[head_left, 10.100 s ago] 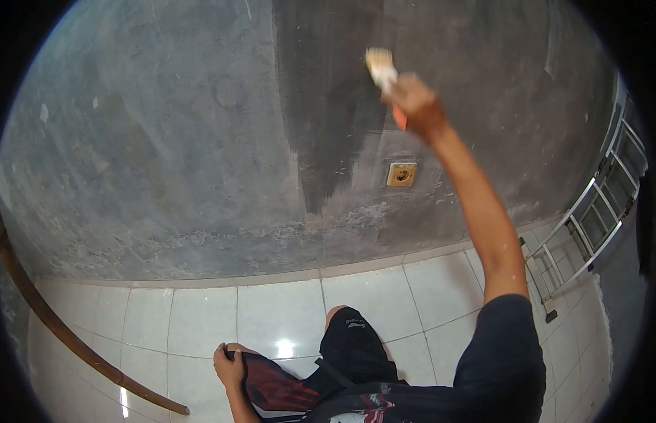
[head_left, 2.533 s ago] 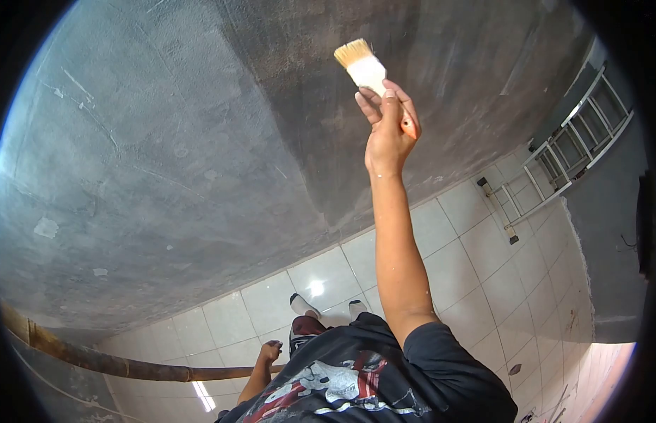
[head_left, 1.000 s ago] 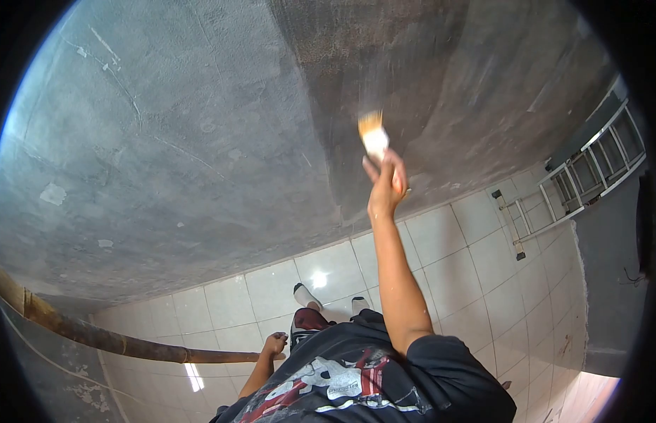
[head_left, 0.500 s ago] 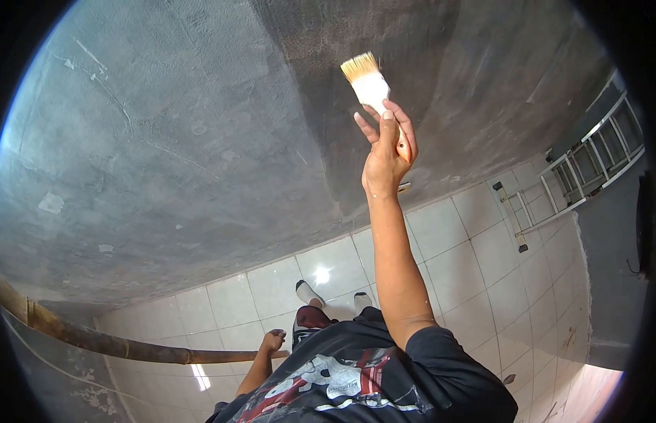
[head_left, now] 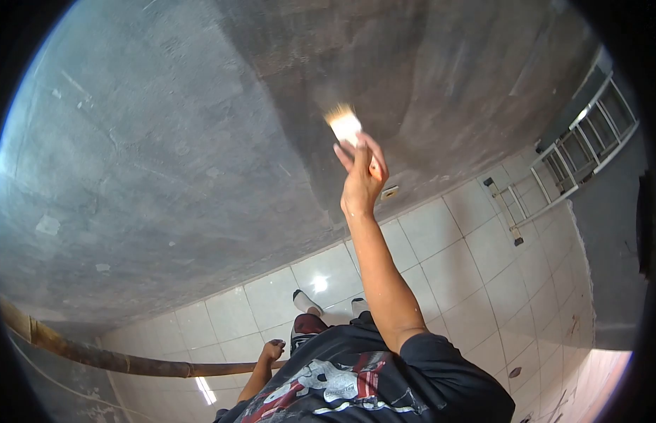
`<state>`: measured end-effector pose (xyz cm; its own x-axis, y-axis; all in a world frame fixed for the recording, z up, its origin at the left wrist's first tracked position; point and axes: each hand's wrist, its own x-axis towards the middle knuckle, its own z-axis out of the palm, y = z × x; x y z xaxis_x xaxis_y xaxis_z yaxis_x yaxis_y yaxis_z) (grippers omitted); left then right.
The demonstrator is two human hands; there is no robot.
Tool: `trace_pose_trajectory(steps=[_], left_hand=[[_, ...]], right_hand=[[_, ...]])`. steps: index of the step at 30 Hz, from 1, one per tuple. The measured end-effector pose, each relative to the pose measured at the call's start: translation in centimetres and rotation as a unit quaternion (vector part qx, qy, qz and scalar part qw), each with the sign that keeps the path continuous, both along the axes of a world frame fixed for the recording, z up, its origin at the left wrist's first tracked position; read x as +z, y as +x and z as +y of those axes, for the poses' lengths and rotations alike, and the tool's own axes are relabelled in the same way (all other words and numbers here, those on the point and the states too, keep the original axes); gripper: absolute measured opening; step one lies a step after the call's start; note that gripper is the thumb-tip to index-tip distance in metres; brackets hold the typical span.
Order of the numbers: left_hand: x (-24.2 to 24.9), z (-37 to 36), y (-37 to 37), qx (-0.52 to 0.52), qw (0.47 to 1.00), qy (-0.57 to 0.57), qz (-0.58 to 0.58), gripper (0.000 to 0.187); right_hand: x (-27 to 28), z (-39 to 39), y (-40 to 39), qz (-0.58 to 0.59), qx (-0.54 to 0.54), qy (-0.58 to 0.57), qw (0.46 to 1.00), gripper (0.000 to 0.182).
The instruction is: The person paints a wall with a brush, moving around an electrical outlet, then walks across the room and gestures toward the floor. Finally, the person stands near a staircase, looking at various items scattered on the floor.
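Note:
Raised in front of the wall, my right hand (head_left: 363, 185) is closed round the handle of a paintbrush (head_left: 346, 128). The brush has a white head and pale yellow bristles pointing up and left, slightly blurred, close over the dark part of the grey wall (head_left: 293, 134). Low beside my body, my left hand (head_left: 272, 350) has its fingers curled in; what they hold, if anything, I cannot make out. A bamboo pole (head_left: 145, 365) passes behind my left wrist in this view.
An aluminium ladder (head_left: 569, 158) stands at the right. A wall socket (head_left: 390, 192) sits low on the wall, beyond my right wrist. White tiles (head_left: 441, 247) cover the floor, with my feet (head_left: 307, 302) near the wall's base. Pale patches (head_left: 47, 225) mark the wall at left.
My right hand and the paintbrush have moved down the wall and a little to the left in view. The view has shifted slightly; my left hand stays low with its fingers curled.

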<state>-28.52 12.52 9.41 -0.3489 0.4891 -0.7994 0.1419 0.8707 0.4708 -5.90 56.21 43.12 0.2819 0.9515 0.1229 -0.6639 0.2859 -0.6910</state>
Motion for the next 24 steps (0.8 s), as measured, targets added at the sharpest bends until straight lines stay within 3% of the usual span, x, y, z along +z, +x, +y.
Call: trace_pose_trajectory(steps=[3, 5, 7, 10, 13, 15, 17, 19, 22, 24], left_hand=[[0.4, 0.5, -0.2, 0.002, 1.000, -0.011, -0.007, 0.040], [0.0, 0.6, -0.2, 0.043, 0.998, 0.027, -0.022, 0.041], [-0.3, 0.7, -0.3, 0.041, 0.997, 0.054, -0.032, 0.041], [1.3, 1.1, 0.6, -0.024, 0.999, 0.025, -0.002, 0.039], [-1.4, -0.7, -0.1, 0.016, 0.999, 0.009, -0.029, 0.035], [0.7, -0.4, 0.1, -0.003, 0.999, -0.019, -0.027, 0.035], [-0.8, -1.3, -1.0, -0.032, 0.999, -0.007, -0.018, 0.036], [-0.1, -0.6, -1.3, -0.056, 0.998, -0.033, 0.005, 0.038], [0.1, 0.3, -2.0, -0.063, 0.998, 0.009, 0.001, 0.039], [0.1, 1.3, -2.0, -0.027, 0.999, 0.007, -0.022, 0.038]], right_hand=[[5.0, 1.1, 2.5, 0.001, -0.019, 0.142, 0.990, 0.023], [6.9, 3.0, 5.2, 0.060, -0.040, 0.157, 0.985, 0.023], [7.2, 5.6, 7.9, 0.049, -0.060, 0.162, 0.984, 0.024], [6.1, 8.4, 10.5, 0.041, -0.066, 0.147, 0.986, 0.026], [-0.8, 10.2, 11.1, 0.021, -0.050, 0.087, 0.995, 0.027], [-7.6, 9.3, 10.1, 0.022, -0.087, -0.018, 0.996, 0.027], [-13.5, 7.7, 9.8, -0.003, -0.105, -0.155, 0.982, 0.024], [-15.5, 7.2, 9.7, 0.024, -0.111, -0.240, 0.964, 0.020], [-10.8, 8.9, 9.9, 0.017, -0.123, -0.218, 0.968, 0.018], [-4.3, 10.6, 10.2, -0.012, -0.133, -0.129, 0.983, 0.018]])
